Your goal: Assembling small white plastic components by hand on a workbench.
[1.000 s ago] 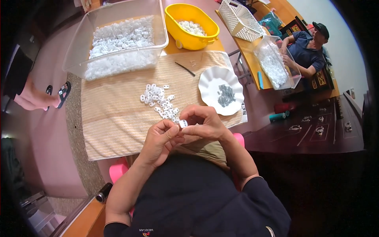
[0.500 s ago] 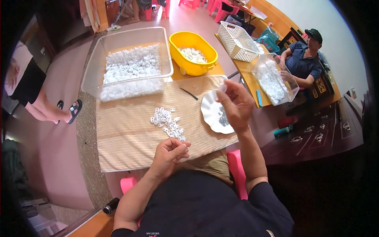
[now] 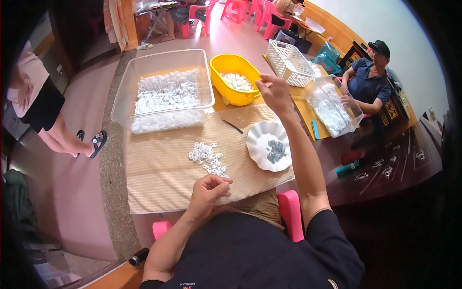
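Observation:
My left hand (image 3: pixel 208 195) hovers over the front edge of the cloth, its thumb and fingers pinched together. Whatever it may hold is too small to make out. Just beyond it lies a loose pile of small white plastic pieces with holes (image 3: pixel 204 155). My right hand (image 3: pixel 275 95) is raised beside the right rim of the yellow tub (image 3: pixel 233 98), fingers bent in and closed; any content is hidden. White pieces (image 3: pixel 236 81) lie in that tub. Below my right hand sits a white scalloped plate (image 3: pixel 256 153) bearing small grey, clear-looking bits (image 3: pixel 275 151).
A large clear bin (image 3: pixel 163 57) of white pieces stands at the back left. A thin dark tool (image 3: pixel 233 126) lies on the striped cloth (image 3: pixel 159 178). At right, a seated person (image 3: pixel 369 79) handles a clear box (image 3: pixel 332 108) near a white basket (image 3: pixel 291 62). Another person stands left.
My right hand has moved up and away from above the plate to the yellow tub's side; the small white piece in its fingers no longer shows. My left hand stays nearly still.

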{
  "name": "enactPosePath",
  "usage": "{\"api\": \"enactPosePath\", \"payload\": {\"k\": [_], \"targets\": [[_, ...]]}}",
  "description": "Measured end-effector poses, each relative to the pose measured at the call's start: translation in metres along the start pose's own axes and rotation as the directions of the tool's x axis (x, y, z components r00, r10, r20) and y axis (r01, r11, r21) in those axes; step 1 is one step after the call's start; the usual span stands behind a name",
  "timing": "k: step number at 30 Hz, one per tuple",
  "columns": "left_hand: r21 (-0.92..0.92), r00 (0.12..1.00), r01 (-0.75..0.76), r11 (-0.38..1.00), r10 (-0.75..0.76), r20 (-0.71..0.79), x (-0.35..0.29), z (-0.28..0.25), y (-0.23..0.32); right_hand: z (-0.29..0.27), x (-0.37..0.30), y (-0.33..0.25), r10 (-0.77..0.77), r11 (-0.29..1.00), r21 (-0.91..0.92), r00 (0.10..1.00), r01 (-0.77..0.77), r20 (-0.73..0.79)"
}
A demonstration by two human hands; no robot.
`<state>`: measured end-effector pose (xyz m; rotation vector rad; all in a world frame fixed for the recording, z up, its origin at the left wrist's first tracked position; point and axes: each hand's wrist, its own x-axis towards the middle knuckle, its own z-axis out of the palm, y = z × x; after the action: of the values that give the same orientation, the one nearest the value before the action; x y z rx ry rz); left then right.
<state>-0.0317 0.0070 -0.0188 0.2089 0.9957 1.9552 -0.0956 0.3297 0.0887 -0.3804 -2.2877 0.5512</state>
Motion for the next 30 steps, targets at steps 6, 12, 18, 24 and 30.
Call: {"api": "enactPosePath", "payload": {"k": [6,12,18,24,30], "targets": [[0.225,0.992,-0.125,0.966,0.128,0.005,-0.007,0.003,-0.002,-0.044,-0.070,-0.028,-0.017,0.995,0.097,0.998,0.011,0.060],[0.681,0.871,-0.471,0.561,0.415,0.261,-0.007,0.008,-0.008,-0.084,-0.138,0.044,0.190,0.981,0.031,0.982,-0.189,-0.021],[0.758,0.731,-0.618,0.207,0.505,0.458,-0.012,0.017,-0.006,-0.102,-0.198,0.093,0.306,0.934,-0.152,0.944,-0.323,-0.125],[0.735,0.610,-0.663,-0.139,0.469,0.639,-0.019,0.022,-0.004,-0.100,-0.236,0.104,0.366,0.920,-0.159,0.931,-0.359,0.013],[0.750,0.649,-0.598,-0.281,0.380,0.659,-0.034,0.001,-0.006,-0.086,-0.248,0.094,0.480,0.877,-0.050,0.866,-0.478,0.143]]}}
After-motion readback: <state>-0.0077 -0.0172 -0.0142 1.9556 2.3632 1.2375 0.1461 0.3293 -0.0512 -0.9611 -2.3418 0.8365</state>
